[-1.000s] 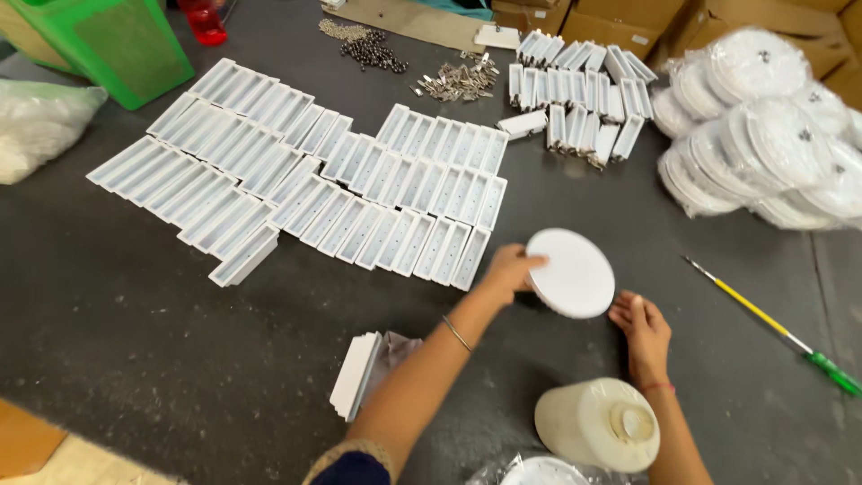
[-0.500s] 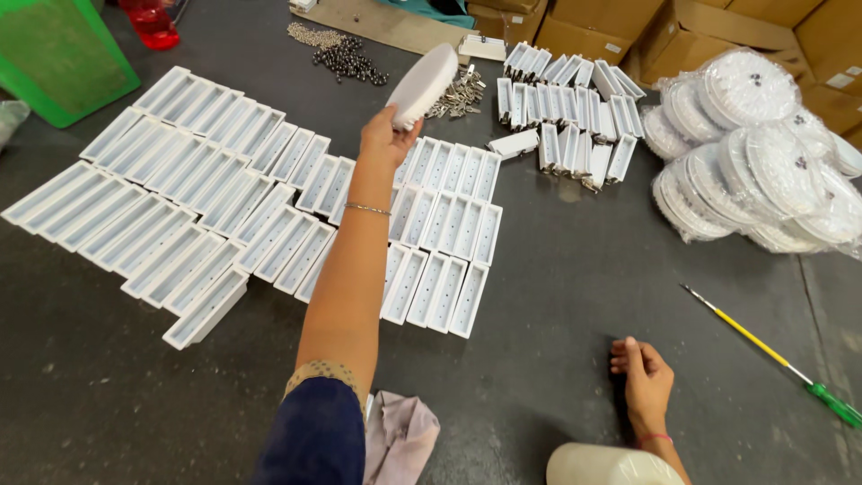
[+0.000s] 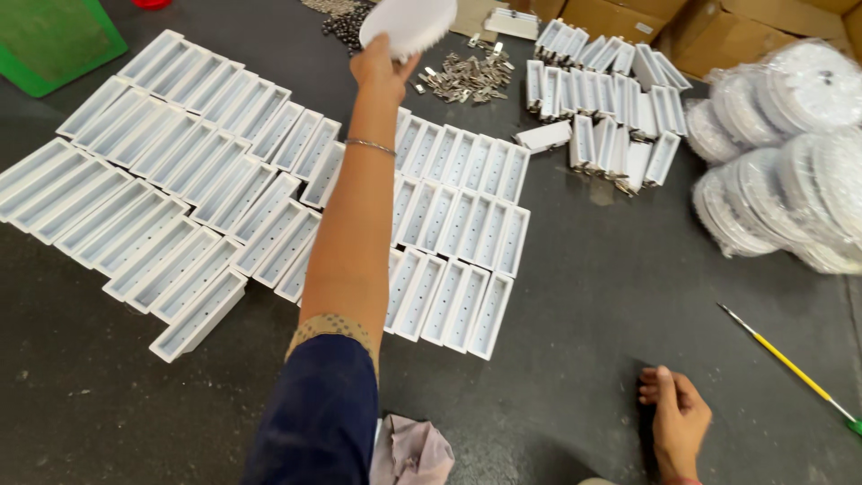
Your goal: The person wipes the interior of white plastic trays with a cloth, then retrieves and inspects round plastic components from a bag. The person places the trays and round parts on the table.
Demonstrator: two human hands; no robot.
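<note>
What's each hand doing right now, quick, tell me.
Left hand: closed on the white round disc, arm stretched out above the white trays.
Right hand: holds nothing, fingers loosely curled, resting on the dark floor.

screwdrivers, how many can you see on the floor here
1. The yellow-handled screwdriver lies at the lower right, beyond the right hand resting on the floor. Others could be hidden under the bagged white discs.
</note>
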